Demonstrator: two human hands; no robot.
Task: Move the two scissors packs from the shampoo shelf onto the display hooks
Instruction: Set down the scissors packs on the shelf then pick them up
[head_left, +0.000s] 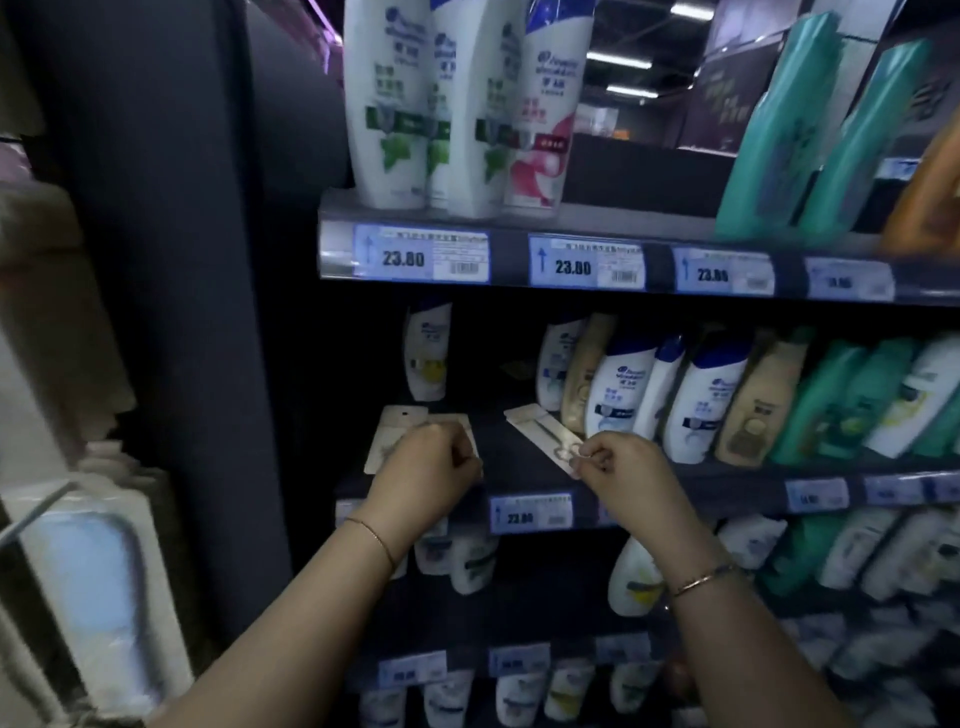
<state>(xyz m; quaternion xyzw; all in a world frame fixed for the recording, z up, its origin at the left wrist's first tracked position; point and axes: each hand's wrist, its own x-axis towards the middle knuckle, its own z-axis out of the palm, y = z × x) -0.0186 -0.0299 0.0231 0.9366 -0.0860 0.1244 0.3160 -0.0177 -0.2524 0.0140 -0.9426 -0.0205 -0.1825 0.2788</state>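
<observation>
Both scissors packs sit at centre frame on the dark shampoo shelf (524, 457). I have the left scissors pack (397, 434) under my left hand (426, 467), fingers curled closed over its lower edge; how firmly they grip I cannot tell. My right hand (621, 467) pinches the near end of the right scissors pack (540, 434) between thumb and fingertips, its far end resting on the shelf. Shampoo bottles (691, 400) stand just beside it, to the right. I judge the risk is dragging that pack sideways and toppling a bottle, or a thin card slipping from a shallow pinch. Hanging packages (98, 587) blur at lower left.
</observation>
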